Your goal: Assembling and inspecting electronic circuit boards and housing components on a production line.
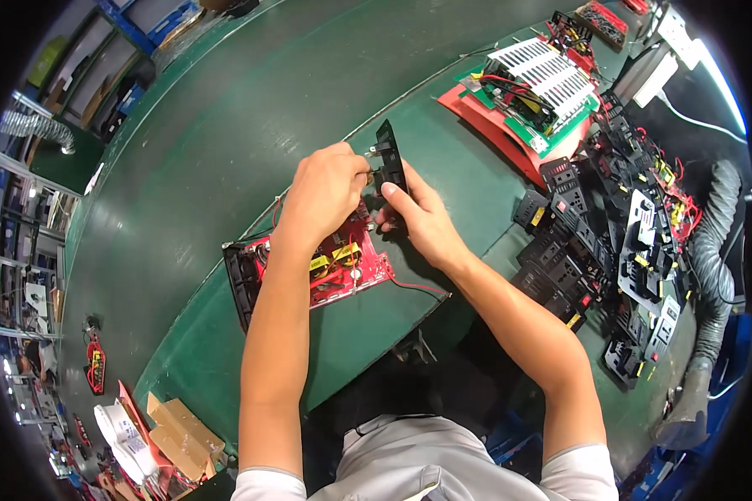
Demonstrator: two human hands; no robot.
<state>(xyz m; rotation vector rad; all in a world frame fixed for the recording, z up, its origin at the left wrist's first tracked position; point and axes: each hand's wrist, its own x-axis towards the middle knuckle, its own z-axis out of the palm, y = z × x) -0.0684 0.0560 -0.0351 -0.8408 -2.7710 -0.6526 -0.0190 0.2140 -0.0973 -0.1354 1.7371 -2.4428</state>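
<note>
My right hand (424,219) is closed on a black plastic end panel (390,159), holding it tilted up above the green mat. Close against the panel's inner side is my left hand (324,190), its fingers pinched together; what lies between the fingertips is too small to make out. Under both hands sits a red circuit board (330,280) with yellow-wrapped coils and a black end piece (241,284) at its left. A thin red wire (418,288) runs from the board's right corner across the mat.
A heap of black panels (564,250) covers the right side. Farther back, a white slotted metal housing (543,75) rests on red and green sheets. A grey flexible duct (714,242) stands at the far right. At the lower left are a cardboard box (184,434) and a white spool (125,438).
</note>
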